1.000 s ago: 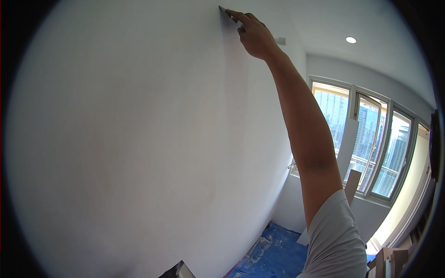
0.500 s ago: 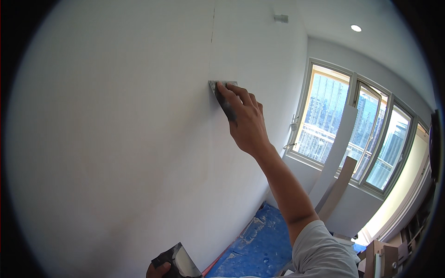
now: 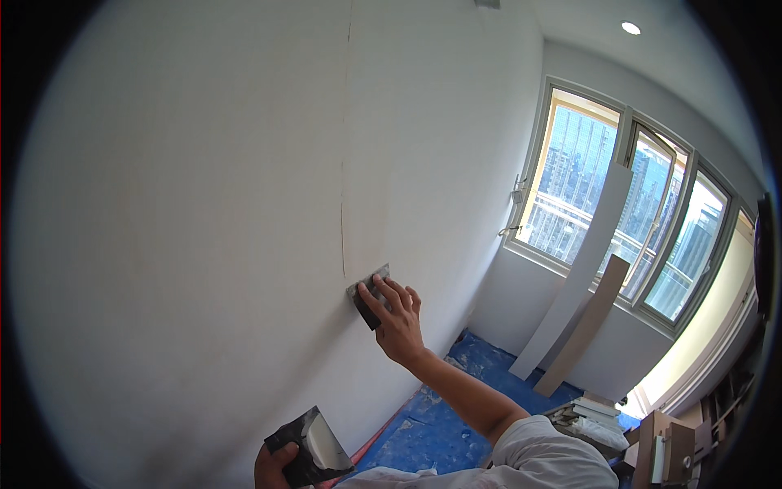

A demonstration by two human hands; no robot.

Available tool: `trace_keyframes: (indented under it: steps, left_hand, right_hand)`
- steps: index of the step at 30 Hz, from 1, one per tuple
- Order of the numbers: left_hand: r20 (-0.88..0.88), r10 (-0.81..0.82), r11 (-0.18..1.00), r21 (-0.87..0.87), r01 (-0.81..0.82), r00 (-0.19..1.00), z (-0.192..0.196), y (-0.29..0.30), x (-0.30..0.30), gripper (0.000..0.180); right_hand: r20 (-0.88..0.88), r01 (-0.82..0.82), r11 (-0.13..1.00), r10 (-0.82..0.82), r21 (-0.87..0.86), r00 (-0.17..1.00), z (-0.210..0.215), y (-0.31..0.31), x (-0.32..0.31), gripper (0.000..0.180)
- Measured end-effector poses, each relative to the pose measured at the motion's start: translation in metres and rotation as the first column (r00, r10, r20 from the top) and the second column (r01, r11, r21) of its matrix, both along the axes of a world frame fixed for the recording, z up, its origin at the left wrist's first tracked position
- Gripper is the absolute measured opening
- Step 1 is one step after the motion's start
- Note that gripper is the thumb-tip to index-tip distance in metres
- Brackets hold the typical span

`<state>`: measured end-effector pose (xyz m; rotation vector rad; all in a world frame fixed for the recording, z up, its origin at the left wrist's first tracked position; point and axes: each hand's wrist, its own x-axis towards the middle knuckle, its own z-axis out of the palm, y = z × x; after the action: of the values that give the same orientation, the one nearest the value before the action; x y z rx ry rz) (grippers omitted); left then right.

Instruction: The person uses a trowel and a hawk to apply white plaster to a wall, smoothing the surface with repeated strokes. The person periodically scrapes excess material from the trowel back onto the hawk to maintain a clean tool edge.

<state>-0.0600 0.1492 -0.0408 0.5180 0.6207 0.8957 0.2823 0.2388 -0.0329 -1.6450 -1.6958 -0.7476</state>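
My right hand (image 3: 399, 324) grips a putty knife (image 3: 366, 314) with a dark handle and a wide grey blade. Its blade edge rests against the white wall (image 3: 204, 204), at the lower end of a thin vertical crack line (image 3: 342, 228). Low in the view, my left hand (image 3: 273, 466) is closed round a second, dark putty knife (image 3: 319, 448). Pale filler paste (image 3: 327, 447) lies on the flat face of that one. Part of my left hand is cut off by the lower edge.
Blue protective sheeting (image 3: 432, 428) covers the floor along the wall. Two long boards (image 3: 578, 269) lean by the windows (image 3: 574, 175) at the far right. Stacked materials (image 3: 599, 424) and wooden pieces (image 3: 664, 448) lie at the lower right.
My right hand has come down the wall with its putty knife, and more of the crack line shows above it. The whole view has tilted down; my left hand still holds its knife.
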Motion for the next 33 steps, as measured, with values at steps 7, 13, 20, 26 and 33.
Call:
trace_keyframes:
  steps: [7,13,20,26,33]
  left_hand:
    - [0.002,0.064,0.989,0.134,-0.064,0.998,-0.018,-0.013,-0.002,0.051]
    - [0.017,0.082,0.982,0.166,-0.084,0.996,-0.038,-0.025,-0.019,0.047]
    - [-0.033,0.256,0.967,0.010,-0.256,0.966,-0.054,-0.042,-0.029,0.040]
    - [-0.115,0.294,0.955,-0.019,-0.298,0.949,-0.040,-0.055,-0.043,0.037]
    - [-0.065,0.271,0.961,-0.035,-0.273,0.960,-0.055,-0.033,-0.041,0.039]
  right_hand:
    - [0.025,-0.081,0.987,0.078,0.136,0.997,0.105,-0.036,0.025,0.077]
    - [0.243,-0.266,0.795,0.155,0.545,0.958,0.343,-0.008,-0.012,0.060]
    - [0.253,-0.250,0.760,0.115,0.600,0.960,0.552,0.039,-0.022,0.039]
    - [0.136,-0.194,0.852,0.145,0.486,0.980,0.563,0.043,-0.041,0.050]
    - [0.229,-0.282,0.850,0.196,0.446,0.954,0.454,0.037,-0.024,0.065]
